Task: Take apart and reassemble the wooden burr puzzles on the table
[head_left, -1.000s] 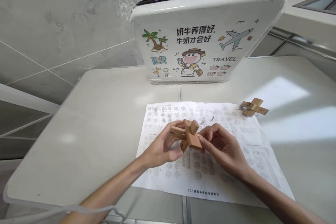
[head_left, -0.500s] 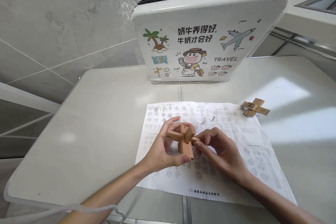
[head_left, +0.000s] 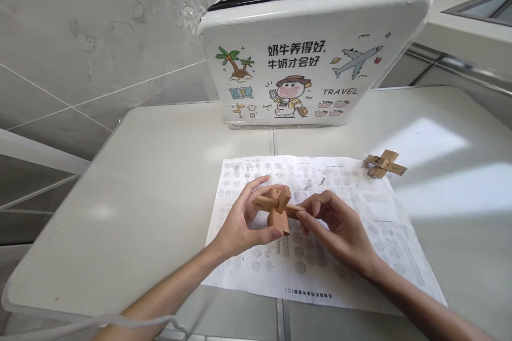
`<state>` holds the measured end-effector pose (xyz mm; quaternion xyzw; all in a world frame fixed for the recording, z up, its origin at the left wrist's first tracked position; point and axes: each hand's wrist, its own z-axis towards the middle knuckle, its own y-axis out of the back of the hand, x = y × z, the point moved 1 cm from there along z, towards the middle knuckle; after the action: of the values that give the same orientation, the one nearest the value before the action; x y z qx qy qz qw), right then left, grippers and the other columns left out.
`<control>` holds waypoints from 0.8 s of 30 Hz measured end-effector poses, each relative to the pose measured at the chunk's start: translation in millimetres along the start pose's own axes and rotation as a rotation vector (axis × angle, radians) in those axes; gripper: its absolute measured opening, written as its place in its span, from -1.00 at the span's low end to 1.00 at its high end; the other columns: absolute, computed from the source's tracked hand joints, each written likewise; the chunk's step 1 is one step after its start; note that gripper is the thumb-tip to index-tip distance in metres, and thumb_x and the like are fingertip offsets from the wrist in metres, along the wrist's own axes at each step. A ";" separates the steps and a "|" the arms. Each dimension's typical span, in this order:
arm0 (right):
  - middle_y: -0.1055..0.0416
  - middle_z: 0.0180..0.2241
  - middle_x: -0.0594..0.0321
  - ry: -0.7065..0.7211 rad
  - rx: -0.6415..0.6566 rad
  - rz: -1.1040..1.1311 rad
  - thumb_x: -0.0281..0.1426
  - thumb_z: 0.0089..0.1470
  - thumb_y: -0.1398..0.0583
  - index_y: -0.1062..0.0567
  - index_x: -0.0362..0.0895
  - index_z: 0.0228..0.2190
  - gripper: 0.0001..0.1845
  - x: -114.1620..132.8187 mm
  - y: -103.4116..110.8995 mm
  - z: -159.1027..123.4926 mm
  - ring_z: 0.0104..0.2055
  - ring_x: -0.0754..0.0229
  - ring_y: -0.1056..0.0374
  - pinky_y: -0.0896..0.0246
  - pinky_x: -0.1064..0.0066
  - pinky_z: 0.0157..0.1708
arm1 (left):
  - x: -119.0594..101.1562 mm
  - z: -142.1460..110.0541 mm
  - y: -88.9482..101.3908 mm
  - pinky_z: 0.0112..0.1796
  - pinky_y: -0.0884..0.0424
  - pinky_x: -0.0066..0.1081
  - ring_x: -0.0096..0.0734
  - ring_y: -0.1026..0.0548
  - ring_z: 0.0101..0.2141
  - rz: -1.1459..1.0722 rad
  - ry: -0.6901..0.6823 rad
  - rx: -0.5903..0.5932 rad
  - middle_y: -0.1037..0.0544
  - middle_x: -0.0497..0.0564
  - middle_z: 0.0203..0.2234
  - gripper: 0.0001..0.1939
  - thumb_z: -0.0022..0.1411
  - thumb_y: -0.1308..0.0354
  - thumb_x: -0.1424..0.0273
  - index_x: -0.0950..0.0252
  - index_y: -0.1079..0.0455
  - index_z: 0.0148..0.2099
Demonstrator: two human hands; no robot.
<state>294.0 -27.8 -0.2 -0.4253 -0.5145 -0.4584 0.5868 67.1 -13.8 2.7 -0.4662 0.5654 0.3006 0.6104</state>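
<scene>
A wooden burr puzzle (head_left: 279, 218) of interlocking sticks with numbers on them is held over the printed sheet. My left hand (head_left: 242, 224) curls round it from the left, with the thumb under its lower block and the fingers behind. At its right side my right hand (head_left: 334, 226) pinches the end of a stick between thumb and forefinger. The printed sheet (head_left: 348, 293) shows many small line drawings and lies under both hands. A second wooden burr puzzle (head_left: 386, 164), marked with a number, rests at the sheet's upper right corner.
A white suitcase (head_left: 256, 26) in plastic wrap with cartoon prints stands at the back of the white folding table (head_left: 120, 197). A pale cable (head_left: 100, 321) crosses the front left, over my left forearm. Grey tiled wall (head_left: 92, 21) rises behind.
The stick pinched by my right hand now shows longer at the puzzle's right side. The held puzzle has turned slightly and shifted a little left. The view has moved slightly.
</scene>
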 end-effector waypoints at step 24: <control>-0.49 -0.41 0.31 0.169 -0.712 -0.797 -0.26 0.21 -0.32 -0.38 -0.03 -0.37 -0.77 -1.0 84.1 37.2 -0.48 0.18 -0.48 -0.43 0.31 -0.39 | -0.1 2.6 -2.4 0.17 -0.37 -0.08 -0.12 -0.47 0.15 0.181 -0.055 -0.141 -0.49 0.14 0.11 -0.63 0.46 -0.27 0.23 0.15 -0.35 0.22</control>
<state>368.0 26.7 0.6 -0.3312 -0.3999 -0.8241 0.2263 70.2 -12.3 3.2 -0.4466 0.5657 0.4062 0.5618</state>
